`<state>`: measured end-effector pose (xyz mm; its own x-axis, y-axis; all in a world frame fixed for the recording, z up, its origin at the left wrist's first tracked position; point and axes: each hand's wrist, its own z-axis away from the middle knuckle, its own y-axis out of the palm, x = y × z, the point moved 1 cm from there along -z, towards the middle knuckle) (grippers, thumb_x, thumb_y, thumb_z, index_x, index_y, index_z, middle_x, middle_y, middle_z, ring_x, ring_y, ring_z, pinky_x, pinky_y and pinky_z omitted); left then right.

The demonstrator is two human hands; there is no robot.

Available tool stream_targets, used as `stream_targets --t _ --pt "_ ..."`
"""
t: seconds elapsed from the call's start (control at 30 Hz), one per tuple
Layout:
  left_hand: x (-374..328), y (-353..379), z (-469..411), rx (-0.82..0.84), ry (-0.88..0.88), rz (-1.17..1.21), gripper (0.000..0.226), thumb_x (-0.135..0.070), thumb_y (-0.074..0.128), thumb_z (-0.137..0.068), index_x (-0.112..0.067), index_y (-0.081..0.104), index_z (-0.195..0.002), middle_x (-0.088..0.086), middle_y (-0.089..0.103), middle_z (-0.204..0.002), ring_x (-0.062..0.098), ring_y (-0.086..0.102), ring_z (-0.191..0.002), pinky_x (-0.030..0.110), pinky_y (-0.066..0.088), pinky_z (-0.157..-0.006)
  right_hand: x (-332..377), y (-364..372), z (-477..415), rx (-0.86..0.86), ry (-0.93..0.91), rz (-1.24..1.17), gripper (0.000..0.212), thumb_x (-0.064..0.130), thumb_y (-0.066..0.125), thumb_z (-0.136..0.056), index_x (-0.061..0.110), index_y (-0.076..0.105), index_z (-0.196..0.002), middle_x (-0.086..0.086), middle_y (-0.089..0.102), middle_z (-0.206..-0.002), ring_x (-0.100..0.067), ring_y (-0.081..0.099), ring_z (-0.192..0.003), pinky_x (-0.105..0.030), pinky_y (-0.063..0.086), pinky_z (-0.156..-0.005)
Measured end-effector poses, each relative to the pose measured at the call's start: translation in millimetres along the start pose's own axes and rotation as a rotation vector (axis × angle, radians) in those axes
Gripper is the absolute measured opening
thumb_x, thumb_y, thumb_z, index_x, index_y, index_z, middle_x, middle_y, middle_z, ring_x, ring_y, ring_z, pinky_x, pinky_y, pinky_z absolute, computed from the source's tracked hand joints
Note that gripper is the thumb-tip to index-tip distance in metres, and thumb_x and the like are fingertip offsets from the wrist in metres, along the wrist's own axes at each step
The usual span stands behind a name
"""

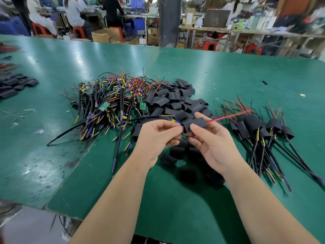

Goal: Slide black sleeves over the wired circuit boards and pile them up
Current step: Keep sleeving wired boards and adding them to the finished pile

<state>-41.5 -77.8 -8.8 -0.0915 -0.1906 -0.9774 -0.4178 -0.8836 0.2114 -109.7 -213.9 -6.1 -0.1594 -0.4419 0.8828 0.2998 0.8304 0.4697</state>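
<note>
In right hand [211, 145] — black sleeve [197, 123]

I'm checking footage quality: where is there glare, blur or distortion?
Head view: lamp glare streaks the table; far benches are blurred; the wide lens bows the table's far edge; left hand pinching the board and right hand holding the sleeve are sharp.
</note>
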Motion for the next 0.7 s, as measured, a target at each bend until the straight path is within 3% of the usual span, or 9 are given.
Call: stream_targets --t 0.1,0.2,0.3,0.37,0.43,0.5,0.57,0.63,0.7 --pt "0 -1 0 0.083 -0.056 0.066 0.008 0.002 0.068 -0.082 -0.006 0.070 -0.081 0.009 0.072 -0.071 0.013 0.069 -0.062 0.019 0.054 -0.056 4 -2 0 -0.068 0.006 -0.089 0.038 0.004 0.069 -0.068 0.017 0.057 -0.101 0.007 0.058 -0.062 -0.011 0.065 -0.059 -0.025 0.056 -0.062" --pt "-4 1 4 0.197 -0.087 0.097 0.005 -0.010 0.069 -0.082 -0.011 0.073 -0.082 0.009 0.074 -0.082 0.017 0.072 -0.071 0.021 0.056 -0.059 13 -4 0 -0.083 -0.031 -0.134 0.020 0.001 0.064 -0.076 0.017 0.053 -0.079 0.006 0.066 -0.063 -0.010 0.065 -0.058 -0.027 0.058 -0.065" --pt "-4 -1 0 0.031 -0.034 0.076 0.019 -0.027 0.064 -0.087 -0.013 0.073 -0.078 0.009 0.074 -0.080 0.016 0.071 -0.067 0.023 0.055 -0.055 38 -24 -1 -0.205 -0.153 -0.155 0.016 0.003 0.068 -0.075 0.014 0.058 -0.080 0.000 0.070 -0.070 -0.015 0.066 -0.066 -0.025 0.056 -0.061" --pt "-2 -14 -7 -0.247 0.140 -0.268 0.020 -0.022 0.056 -0.096 -0.014 0.070 -0.085 0.004 0.072 -0.082 0.013 0.069 -0.071 0.026 0.056 -0.062 55 -45 1 -0.397 -0.294 0.074 0.016 0.003 0.068 -0.082 0.019 0.068 -0.079 0.002 0.072 -0.071 -0.013 0.066 -0.061 -0.021 0.053 -0.058" --pt "0 -28 -11 -0.418 0.340 -0.752 0.018 -0.014 0.051 -0.095 -0.016 0.068 -0.102 -0.001 0.069 -0.096 0.013 0.064 -0.089 0.029 0.050 -0.081 63 -66 0 -0.655 -0.384 0.536 0.012 0.015 0.070 -0.080 0.027 0.071 -0.077 0.007 0.071 -0.069 -0.012 0.065 -0.061 -0.028 0.054 -0.065" --pt "6 -38 -21 -0.428 0.385 -1.028 0.032 -0.008 0.048 -0.093 -0.016 0.061 -0.121 0.000 0.063 -0.119 0.019 0.055 -0.112 0.034 0.041 -0.097 63 -77 0 -0.768 -0.378 0.902 0.006 0.023 0.069 -0.079 0.028 0.069 -0.083 0.007 0.069 -0.075 -0.018 0.067 -0.074 -0.031 0.053 -0.077" --pt "11 -44 -29 -0.403 0.305 -1.209 0.043 -0.010 0.047 -0.094 -0.023 0.050 -0.135 -0.004 0.054 -0.134 0.018 0.047 -0.125 0.038 0.029 -0.103 58 -80 -2 -0.787 -0.333 1.119 0.019 0.021 0.068 -0.082 0.020 0.069 -0.101 -0.005 0.069 -0.092 -0.024 0.063 -0.089 -0.028 0.044 -0.084" --pt "16 -46 -36 -0.362 0.243 -1.335 0.043 -0.015 0.045 -0.096 -0.029 0.046 -0.138 -0.009 0.052 -0.136 0.013 0.044 -0.127 0.037 0.021 -0.105 55 -77 -3 -0.778 -0.337 1.241 0.030 0.017 0.067 -0.082 0.015 0.067 -0.112 -0.015 0.063 -0.110 -0.030 0.055 -0.102 -0.030 0.039 -0.090" --pt "18 -46 -39 -0.383 0.229 -1.370 0.037 -0.018 0.047 -0.097 -0.032 0.053 -0.130 -0.009 0.055 -0.129 0.015 0.046 -0.121 0.038 0.017 -0.101 53 -68 -2 -0.733 -0.365 1.239 0.027 0.013 0.065 -0.083 0.014 0.067 -0.110 -0.013 0.063 -0.108 -0.026 0.056 -0.100 -0.027 0.037 -0.090"
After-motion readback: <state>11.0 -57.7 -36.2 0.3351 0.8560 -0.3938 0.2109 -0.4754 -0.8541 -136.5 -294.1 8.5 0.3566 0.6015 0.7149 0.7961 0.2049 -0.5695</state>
